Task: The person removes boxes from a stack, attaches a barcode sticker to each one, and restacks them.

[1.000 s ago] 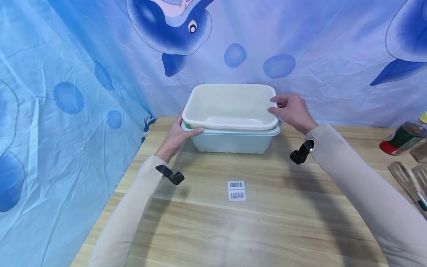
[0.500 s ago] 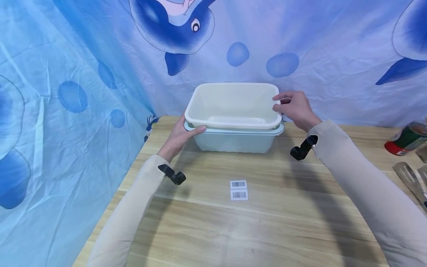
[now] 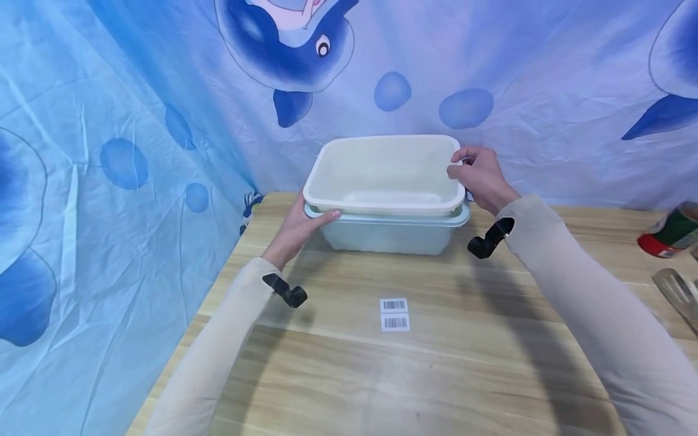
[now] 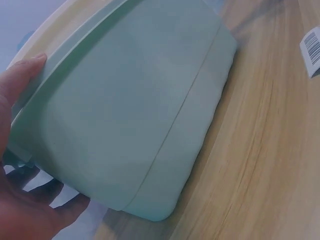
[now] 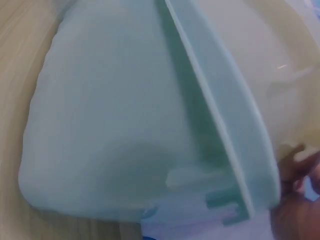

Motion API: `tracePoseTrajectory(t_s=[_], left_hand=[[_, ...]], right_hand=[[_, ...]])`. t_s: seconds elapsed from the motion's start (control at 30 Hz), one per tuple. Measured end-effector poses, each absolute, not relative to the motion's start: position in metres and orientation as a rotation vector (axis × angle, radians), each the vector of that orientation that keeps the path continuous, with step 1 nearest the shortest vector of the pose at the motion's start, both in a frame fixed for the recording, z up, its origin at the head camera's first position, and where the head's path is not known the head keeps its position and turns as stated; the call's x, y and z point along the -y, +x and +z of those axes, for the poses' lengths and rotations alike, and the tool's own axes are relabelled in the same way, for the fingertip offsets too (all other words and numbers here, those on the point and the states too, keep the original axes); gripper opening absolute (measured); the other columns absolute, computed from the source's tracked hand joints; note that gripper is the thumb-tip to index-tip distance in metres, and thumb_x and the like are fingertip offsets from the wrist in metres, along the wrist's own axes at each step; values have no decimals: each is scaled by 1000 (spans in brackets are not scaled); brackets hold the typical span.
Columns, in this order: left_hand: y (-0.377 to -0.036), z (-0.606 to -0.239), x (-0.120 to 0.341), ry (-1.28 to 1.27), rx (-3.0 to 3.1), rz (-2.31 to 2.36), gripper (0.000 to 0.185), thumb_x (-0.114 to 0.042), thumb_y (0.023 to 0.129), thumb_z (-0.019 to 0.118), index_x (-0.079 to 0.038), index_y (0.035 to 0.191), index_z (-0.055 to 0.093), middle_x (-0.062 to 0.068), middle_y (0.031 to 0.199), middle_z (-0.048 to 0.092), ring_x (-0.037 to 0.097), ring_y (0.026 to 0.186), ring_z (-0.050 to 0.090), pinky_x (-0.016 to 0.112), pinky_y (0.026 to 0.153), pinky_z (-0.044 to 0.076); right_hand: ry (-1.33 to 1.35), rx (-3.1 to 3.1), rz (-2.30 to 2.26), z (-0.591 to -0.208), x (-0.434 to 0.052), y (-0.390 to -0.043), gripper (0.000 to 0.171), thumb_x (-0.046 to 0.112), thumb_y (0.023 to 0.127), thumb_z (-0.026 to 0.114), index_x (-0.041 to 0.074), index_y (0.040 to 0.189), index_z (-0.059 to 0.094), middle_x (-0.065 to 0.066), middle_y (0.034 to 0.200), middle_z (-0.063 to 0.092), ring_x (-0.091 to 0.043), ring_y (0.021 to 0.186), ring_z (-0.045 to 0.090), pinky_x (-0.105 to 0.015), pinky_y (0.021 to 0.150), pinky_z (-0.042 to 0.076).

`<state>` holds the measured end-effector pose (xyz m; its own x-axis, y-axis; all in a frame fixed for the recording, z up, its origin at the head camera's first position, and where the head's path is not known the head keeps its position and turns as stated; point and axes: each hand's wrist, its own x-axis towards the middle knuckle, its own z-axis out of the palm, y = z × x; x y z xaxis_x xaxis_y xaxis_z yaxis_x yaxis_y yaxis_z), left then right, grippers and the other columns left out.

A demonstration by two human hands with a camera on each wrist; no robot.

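Little has moved since a second ago: both hands keep their places at the two nested tubs, and the right hand (image 3: 481, 175) has edged slightly farther along the right rim while the view has shifted a touch to the right. A white tub (image 3: 385, 175) sits inside a pale green tub (image 3: 388, 235), its rim raised above the green one. The pair stands on the far middle of the wooden table (image 3: 436, 375), close to the blue curtain (image 3: 109, 151).

At the left end, the left hand (image 3: 300, 227) grips the green tub, thumb lying on the rim and fingers curled underneath, as the left wrist view shows (image 4: 20, 150). At the far right corner, the right hand pinches the white tub's rim, thumb inside and fingers outside. The right wrist view catches only blurred fingertips (image 5: 297, 170) by the rims.

Two barcode labels (image 3: 394, 314) lie on the table near the tubs, toward the viewer. A can (image 3: 671, 233) lies tilted at the right edge, with a metal spatula (image 3: 678, 297) just nearer.
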<state>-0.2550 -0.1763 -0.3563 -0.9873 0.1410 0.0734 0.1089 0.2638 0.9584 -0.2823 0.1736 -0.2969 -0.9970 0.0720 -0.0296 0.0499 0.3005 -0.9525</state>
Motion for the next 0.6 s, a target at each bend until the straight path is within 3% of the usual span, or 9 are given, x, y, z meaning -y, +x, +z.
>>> tracePoseTrajectory(t_s=[0.3, 0.6], left_hand=[[-254, -356, 176, 265, -2474, 1887, 88, -25, 79, 80, -31, 150, 28, 0, 148, 43, 20, 137, 40, 44, 117, 27], [-253, -355, 178, 250, -2489, 1834, 90, -31, 79, 80, -40, 149, 24, -2, 151, 38, 20, 141, 34, 48, 118, 25]], right_hand=[[-109, 2409, 1891, -303, -175, -285, 12, -1, 82, 54, 7, 91, 53, 1, 76, 42, -12, 68, 40, -20, 52, 39], [-45, 2270, 1960, -295, -175, -286, 11, -4, 82, 54, 7, 86, 55, 3, 72, 44, -13, 67, 40, -19, 53, 40]])
